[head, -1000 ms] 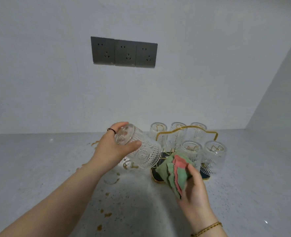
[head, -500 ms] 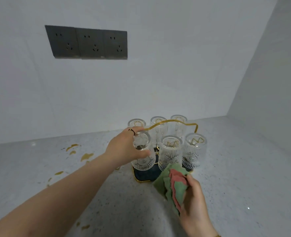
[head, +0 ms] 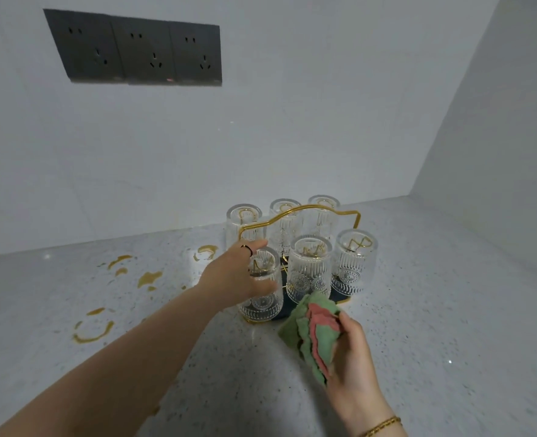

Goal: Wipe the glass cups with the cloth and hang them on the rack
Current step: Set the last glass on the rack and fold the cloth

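Grey triple socket panel (head: pixel 138 50) on white wall; brownish spill rings (head: pixel 93 332) across speckled countertop (head: pixel 434 326).

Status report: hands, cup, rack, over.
Left hand grips front-left cup, inverted on rack. Right hand holds cloth. Nothing blocking.

I have two bare hands in front of me, with both forearms uncovered right down to the bottom edge of my view. The left hand (head: pixel 232 279) wears a thin dark ring (head: pixel 247 248), a plain narrow band low on one finger; I cannot say for certain which finger. The right hand (head: pixel 354 357) has a fine gold chain bracelet (head: pixel 382 425) of small links around its wrist, partly cut off by the frame edge
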`<state>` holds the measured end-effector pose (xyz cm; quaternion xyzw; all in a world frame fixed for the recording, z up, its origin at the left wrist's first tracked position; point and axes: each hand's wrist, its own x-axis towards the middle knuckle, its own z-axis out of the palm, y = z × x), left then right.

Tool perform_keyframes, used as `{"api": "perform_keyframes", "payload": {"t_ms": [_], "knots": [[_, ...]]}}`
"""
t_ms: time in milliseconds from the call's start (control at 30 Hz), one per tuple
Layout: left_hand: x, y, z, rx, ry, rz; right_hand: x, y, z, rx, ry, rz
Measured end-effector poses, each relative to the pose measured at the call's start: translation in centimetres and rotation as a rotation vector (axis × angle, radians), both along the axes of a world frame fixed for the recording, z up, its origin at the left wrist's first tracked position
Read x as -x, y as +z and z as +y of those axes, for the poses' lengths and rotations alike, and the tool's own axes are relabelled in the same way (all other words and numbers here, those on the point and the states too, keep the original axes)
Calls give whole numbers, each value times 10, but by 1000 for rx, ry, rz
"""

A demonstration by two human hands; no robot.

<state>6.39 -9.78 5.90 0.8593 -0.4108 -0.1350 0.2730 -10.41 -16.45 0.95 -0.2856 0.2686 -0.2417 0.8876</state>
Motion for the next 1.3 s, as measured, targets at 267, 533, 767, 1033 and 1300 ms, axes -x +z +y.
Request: {"api": "perform_keyframes", "payload": {"t_ms": [267, 533, 767, 1033, 1300], "knots": [[39, -8, 40, 392, 162, -25, -3, 9, 10, 128, 78, 5], [64, -29, 72, 423, 177, 755, -17, 12, 45, 375, 170, 131], [66, -40, 88, 526, 371, 981, -13, -10, 64, 469, 241, 297], [76, -52, 85, 535, 415, 1026, -3, -16, 66, 585, 325, 378], [70, -75, 80, 484, 457, 1072, 5, -24, 31, 671, 76, 483]]}}
